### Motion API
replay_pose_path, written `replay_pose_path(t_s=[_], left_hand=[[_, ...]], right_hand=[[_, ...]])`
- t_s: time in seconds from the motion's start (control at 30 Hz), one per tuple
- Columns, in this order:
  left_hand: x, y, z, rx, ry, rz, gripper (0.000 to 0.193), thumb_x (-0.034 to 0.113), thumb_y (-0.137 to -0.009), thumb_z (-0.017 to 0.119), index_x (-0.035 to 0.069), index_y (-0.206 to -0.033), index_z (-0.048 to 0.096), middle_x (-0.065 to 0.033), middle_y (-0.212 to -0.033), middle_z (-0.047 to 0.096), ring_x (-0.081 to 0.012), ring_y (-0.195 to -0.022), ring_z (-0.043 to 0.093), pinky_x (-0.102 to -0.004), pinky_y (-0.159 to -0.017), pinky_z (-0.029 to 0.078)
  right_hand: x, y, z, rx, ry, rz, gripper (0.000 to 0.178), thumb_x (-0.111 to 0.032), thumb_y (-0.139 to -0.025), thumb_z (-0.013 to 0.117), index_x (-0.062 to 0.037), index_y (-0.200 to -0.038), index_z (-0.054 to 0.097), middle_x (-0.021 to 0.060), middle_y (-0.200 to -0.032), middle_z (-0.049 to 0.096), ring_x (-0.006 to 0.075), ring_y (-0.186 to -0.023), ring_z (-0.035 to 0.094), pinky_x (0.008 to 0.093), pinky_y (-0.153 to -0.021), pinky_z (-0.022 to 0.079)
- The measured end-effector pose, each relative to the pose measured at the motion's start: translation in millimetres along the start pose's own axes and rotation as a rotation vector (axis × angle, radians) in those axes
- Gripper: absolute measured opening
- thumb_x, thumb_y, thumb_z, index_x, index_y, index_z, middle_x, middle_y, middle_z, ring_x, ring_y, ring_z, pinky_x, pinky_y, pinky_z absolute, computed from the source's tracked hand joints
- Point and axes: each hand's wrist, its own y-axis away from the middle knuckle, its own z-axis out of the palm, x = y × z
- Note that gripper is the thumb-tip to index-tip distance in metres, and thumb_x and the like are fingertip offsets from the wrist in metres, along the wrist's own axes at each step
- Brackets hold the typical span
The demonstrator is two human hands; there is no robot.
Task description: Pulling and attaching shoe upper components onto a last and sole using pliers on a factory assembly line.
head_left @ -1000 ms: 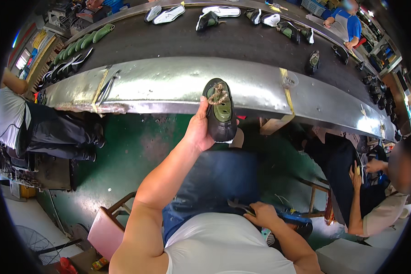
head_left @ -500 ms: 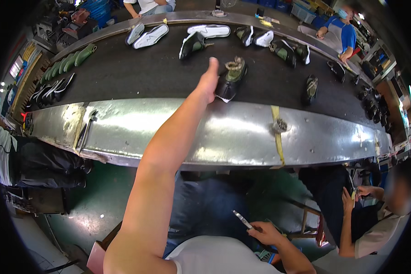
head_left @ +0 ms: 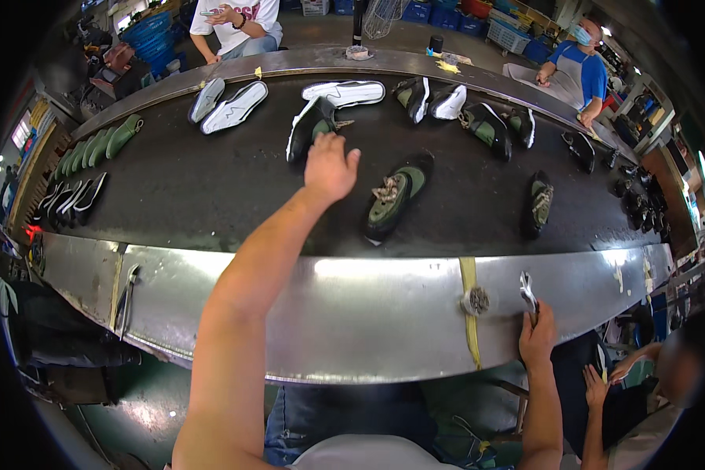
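My left hand (head_left: 330,166) reaches over the dark belt, thumb apart and fingers stretched out. Its fingertips are at a black and green shoe (head_left: 304,135), partly covering it; whether they touch is hard to tell. A second black and green shoe (head_left: 392,200) with bunched laces lies nearer me, to the right of that hand. Over the metal ledge (head_left: 368,313), my right hand (head_left: 537,337) is closed round the handles of silver pliers (head_left: 528,290), jaws pointing away from me. Left of them, a small round cup-like holder (head_left: 475,301) sits on a yellow tape strip.
White-soled shoes (head_left: 236,107) lie along the belt's far side. Green shoe pieces (head_left: 119,139) and black shoes (head_left: 83,199) line up at left. More dark shoes (head_left: 638,192) stand at right. People sit across the belt, and another works close by at lower right.
My left hand has left the nearer shoe, which now lies turned on the belt, and reached to the farther one. My right hand has risen from my lap to the ledge with the pliers.
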Motion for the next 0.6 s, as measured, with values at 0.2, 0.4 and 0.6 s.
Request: replay_pose_path(t_s=[0.2, 0.4, 0.6], left_hand=[[-74, -121, 40, -0.011, -0.241, -0.033, 0.059, 0.04, -0.094, 0.059, -0.005, -0.131, 0.054, -0.0264, -0.151, 0.039, -0.0453, -0.145, 0.028, -0.0546, -0.117, 0.029], [-145, -223, 96, -0.121, -0.39, -0.208, 0.084, 0.055, -0.091, 0.06, 0.01, -0.155, 0.031, -0.0169, -0.165, 0.016, -0.0404, -0.153, 0.008, -0.0578, -0.118, 0.026], [-157, -241, 121, -0.365, -0.377, -0.33, 0.093, 0.063, -0.083, 0.066, 0.01, -0.153, 0.036, -0.0189, -0.16, 0.028, -0.0419, -0.148, 0.022, -0.052, -0.118, 0.028]], right_hand=[[-4, -10, 4, -0.041, -0.052, 0.207, 0.039, -0.001, -0.086, 0.064, 0.0031, -0.123, 0.055, 0.0238, -0.112, 0.06, 0.0405, -0.101, 0.061, 0.0439, -0.09, 0.049], [0, -8, 10, -0.084, 0.016, 0.226, 0.043, 0.0, -0.081, 0.063, 0.0032, -0.123, 0.054, 0.0236, -0.113, 0.059, 0.0393, -0.099, 0.06, 0.0428, -0.089, 0.047], [-3, -12, 11, -0.065, 0.008, 0.151, 0.041, -0.003, -0.078, 0.061, 0.0055, -0.117, 0.054, 0.0252, -0.104, 0.059, 0.0429, -0.091, 0.058, 0.0445, -0.082, 0.046]])
